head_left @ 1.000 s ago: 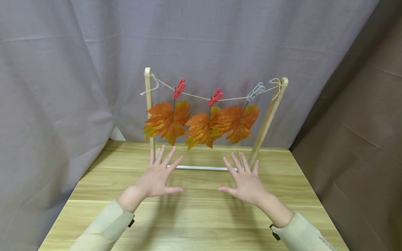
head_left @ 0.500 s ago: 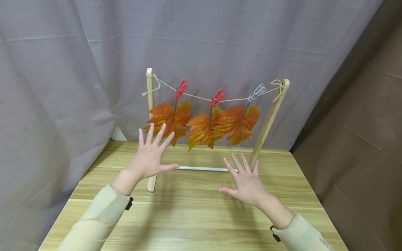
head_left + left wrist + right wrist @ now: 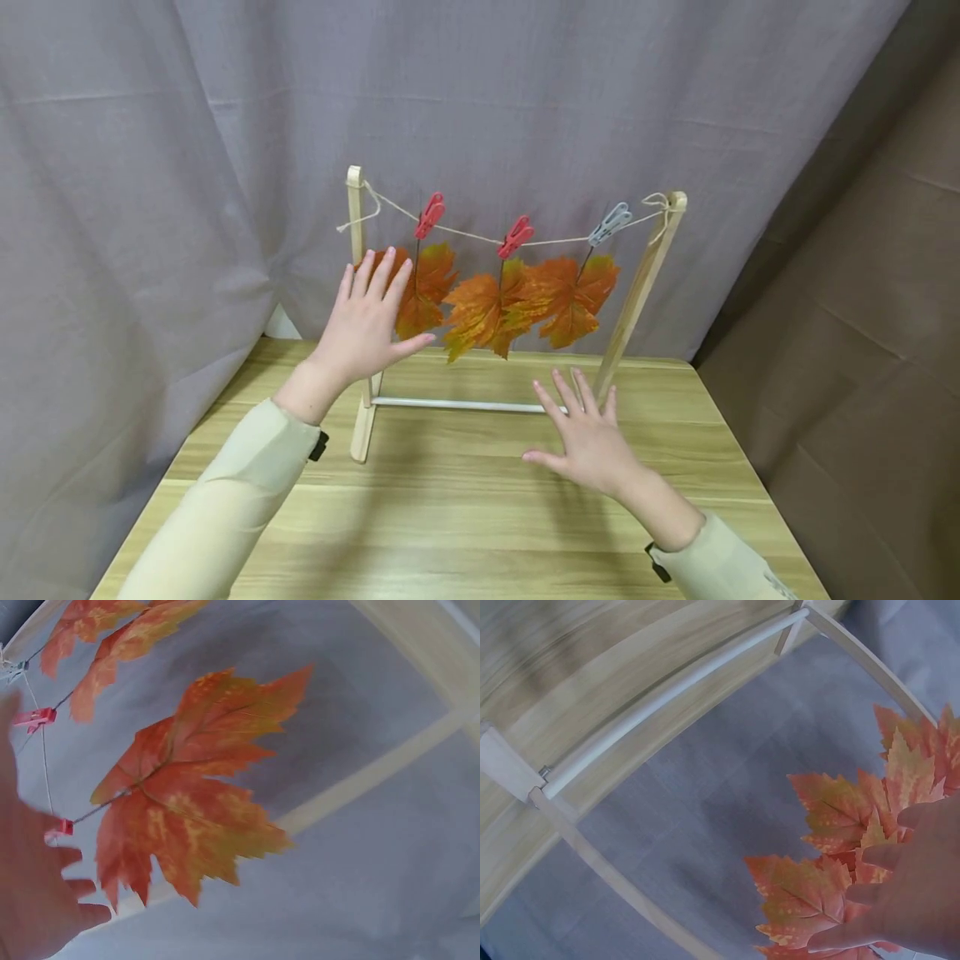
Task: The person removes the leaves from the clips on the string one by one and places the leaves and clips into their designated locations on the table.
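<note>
Three orange maple leaves hang by their stems from a string. A red clothespin (image 3: 431,215) holds the left leaf (image 3: 429,292), another red clothespin (image 3: 516,237) the middle leaf (image 3: 483,310), and a pale blue clothespin (image 3: 611,223) the right leaf (image 3: 570,300). My left hand (image 3: 360,325), fingers spread, is raised before the left leaf and covers part of it in the head view; in the left wrist view that leaf (image 3: 195,795) shows whole, apart from the fingers. Lower down, my right hand (image 3: 592,442) holds nothing, its fingers spread near the right post.
The string (image 3: 472,233) is tied between two wooden posts, left (image 3: 356,208) and right (image 3: 637,292). A white rod (image 3: 465,405) joins them near the wooden table (image 3: 465,517). Grey curtain (image 3: 525,92) hangs behind, with a darker one (image 3: 840,333) at the right.
My left hand has risen from beside the left post's base to in front of the left leaf. My right hand has stayed where it was.
</note>
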### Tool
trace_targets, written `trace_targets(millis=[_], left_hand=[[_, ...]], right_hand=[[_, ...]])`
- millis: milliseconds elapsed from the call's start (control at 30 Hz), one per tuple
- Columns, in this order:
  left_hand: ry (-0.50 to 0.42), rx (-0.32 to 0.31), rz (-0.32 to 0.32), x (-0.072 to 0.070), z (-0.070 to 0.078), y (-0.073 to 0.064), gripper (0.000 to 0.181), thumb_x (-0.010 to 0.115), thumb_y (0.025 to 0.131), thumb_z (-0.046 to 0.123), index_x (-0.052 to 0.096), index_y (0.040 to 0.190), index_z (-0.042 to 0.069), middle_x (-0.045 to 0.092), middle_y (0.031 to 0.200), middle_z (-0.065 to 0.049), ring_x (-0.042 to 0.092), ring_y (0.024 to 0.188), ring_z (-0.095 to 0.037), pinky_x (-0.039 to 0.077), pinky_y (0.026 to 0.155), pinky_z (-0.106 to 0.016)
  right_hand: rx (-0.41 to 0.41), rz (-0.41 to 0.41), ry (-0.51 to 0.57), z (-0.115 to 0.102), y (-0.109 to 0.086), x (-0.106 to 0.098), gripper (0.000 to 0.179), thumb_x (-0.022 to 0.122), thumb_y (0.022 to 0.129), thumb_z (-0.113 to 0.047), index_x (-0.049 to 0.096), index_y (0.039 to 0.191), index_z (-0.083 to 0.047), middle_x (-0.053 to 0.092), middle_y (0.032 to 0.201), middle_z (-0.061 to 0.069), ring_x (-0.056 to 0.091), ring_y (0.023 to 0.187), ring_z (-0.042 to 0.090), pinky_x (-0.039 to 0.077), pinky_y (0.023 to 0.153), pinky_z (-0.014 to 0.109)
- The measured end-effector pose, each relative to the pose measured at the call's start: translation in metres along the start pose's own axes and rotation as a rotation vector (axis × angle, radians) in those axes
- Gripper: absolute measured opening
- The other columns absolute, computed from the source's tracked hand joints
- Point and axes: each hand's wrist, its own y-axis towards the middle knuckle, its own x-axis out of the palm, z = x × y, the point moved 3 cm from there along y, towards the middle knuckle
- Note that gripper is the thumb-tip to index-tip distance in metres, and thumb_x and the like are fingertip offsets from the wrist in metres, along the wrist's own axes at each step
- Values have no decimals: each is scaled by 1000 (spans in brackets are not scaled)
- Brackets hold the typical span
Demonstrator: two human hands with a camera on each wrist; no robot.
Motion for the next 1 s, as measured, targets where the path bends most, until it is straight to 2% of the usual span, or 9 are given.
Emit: trace_targets(millis=[133, 267, 433, 533, 633, 800, 900, 1000], left_hand=[[-37, -41, 57, -6, 3, 14, 86, 63, 84, 48, 26, 145, -2, 27, 150, -22, 25, 137, -43, 21, 112, -55], [-77, -89, 72, -8, 2, 25, 79, 63, 86, 40, 30, 142, -4, 36, 144, -24, 34, 132, -42, 25, 111, -52], [-175, -143, 48, -5, -2, 38, 70, 62, 86, 35, 36, 139, -3, 46, 137, -21, 41, 125, -38, 30, 108, -48], [-261, -193, 22, -1, -4, 45, 66, 62, 87, 33, 39, 138, 0, 48, 135, -19, 42, 124, -37, 33, 105, -48], [-360, -227, 33, 3, -8, 52, 60, 65, 85, 26, 43, 135, 1, 50, 131, -19, 44, 122, -36, 37, 102, -48], [-501, -250, 86, 9, -15, 57, 45, 64, 82, 8, 53, 125, -1, 56, 119, -19, 50, 110, -33, 40, 96, -44], [-555, -274, 79, 8, -17, 57, 39, 63, 83, 6, 56, 121, -1, 58, 115, -19, 53, 103, -32, 43, 91, -43], [-599, -305, 56, 6, -18, 57, 33, 62, 86, 11, 58, 117, 1, 61, 109, -17, 56, 95, -29, 46, 85, -42]], right_hand=[[-4, 12, -6, 1, -1, -1, 92, 57, 77, -65, 24, 149, -16, 17, 155, 18, 10, 141, 46, 10, 97, 77], [-5, 5, -10, 3, -1, -1, 94, 52, 78, -69, 22, 149, -17, 16, 155, 17, 8, 142, 44, 9, 99, 76], [-26, 42, -23, 4, -2, -3, 93, 51, 77, -70, 26, 148, -16, 20, 153, 18, 12, 140, 45, 12, 100, 75], [-34, 56, -30, 3, -3, -5, 92, 52, 77, -70, 27, 148, -16, 22, 153, 18, 15, 140, 45, 13, 101, 74], [-35, 54, -33, 3, -2, -7, 92, 52, 77, -69, 27, 148, -16, 22, 153, 17, 15, 140, 45, 13, 102, 73], [-44, 62, -23, 3, -2, -9, 90, 53, 78, -68, 27, 148, -16, 24, 153, 17, 16, 140, 44, 16, 102, 72], [-55, 82, 22, 4, 1, -17, 88, 57, 79, -63, 29, 147, -15, 26, 152, 18, 20, 139, 44, 18, 103, 70], [-61, 94, 104, 6, 10, -34, 86, 61, 80, -56, 28, 147, -13, 28, 151, 18, 22, 138, 43, 18, 106, 67]])
